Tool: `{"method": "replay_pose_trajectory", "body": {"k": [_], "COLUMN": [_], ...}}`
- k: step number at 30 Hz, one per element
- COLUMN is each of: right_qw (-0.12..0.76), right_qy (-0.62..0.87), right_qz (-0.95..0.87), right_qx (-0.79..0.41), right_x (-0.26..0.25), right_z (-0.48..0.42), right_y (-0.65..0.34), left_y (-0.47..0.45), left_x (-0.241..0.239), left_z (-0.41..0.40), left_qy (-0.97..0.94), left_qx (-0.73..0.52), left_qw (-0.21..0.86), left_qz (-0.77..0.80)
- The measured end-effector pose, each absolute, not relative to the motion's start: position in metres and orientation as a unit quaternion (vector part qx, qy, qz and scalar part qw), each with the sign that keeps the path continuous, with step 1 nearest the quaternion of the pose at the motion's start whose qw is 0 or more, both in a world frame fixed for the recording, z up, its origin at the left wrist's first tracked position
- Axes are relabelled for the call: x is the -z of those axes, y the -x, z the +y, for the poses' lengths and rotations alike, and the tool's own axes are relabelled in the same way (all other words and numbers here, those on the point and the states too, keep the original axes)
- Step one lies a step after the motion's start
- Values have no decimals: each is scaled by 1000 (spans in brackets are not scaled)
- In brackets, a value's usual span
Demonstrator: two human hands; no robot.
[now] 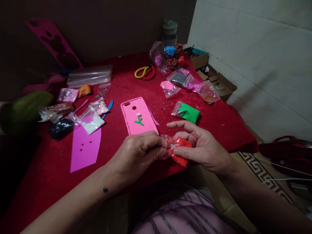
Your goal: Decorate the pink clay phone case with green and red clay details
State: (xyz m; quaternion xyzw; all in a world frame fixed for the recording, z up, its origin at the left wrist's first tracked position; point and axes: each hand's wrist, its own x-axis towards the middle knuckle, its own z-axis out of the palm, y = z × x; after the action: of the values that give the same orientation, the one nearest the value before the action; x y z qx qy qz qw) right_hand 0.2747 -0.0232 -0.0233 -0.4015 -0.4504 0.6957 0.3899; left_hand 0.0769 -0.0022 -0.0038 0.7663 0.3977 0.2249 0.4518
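Observation:
Both hands meet over the near edge of a red table (126, 84). My right hand (203, 148) cradles a small clear bag of red clay (179, 150), thumb on top, fingers curled under. My left hand (138, 152) pinches the bag's clear open end, fingers closed. Just beyond the hands lies a pink phone case (137, 113) with a small white flower on a green stem stuck on it. A bag of green clay (188, 112) lies right of the case.
A pink foam sheet (85, 148), bags of white (91, 121), black (60, 127) and pink clay (168, 87), and scissors (145, 72) are spread on the table. Cardboard boxes (214, 79) stand at the right edge, a grey bottle (170, 32) at the back.

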Motion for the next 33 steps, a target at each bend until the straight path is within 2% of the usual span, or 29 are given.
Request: {"method": "replay_pose_trajectory", "body": {"k": [5,14,20,27,33], "right_qw": [385,389,392,396,392], "right_qy": [397,382,369,358,359], "right_qz": [-454,-428,-412,-398,-404], "right_qx": [-699,-721,-735,-746,-744], "right_x": [24,27,25,23,21], "right_z": [-23,-21,-20,-22,-22], "right_y": [-276,-276,-276,-277,-275], "left_y": [-78,-77,-79,-77,-76], "left_x": [4,3,-2,-2,-2], "left_z": [-4,-5,-8,-5,-4], "left_qy": [-806,-833,-825,-774,-788], "left_qx": [-229,-237,-235,-218,-231], "left_qw": [397,358,376,482,446], "left_qz": [375,349,350,350,357]}}
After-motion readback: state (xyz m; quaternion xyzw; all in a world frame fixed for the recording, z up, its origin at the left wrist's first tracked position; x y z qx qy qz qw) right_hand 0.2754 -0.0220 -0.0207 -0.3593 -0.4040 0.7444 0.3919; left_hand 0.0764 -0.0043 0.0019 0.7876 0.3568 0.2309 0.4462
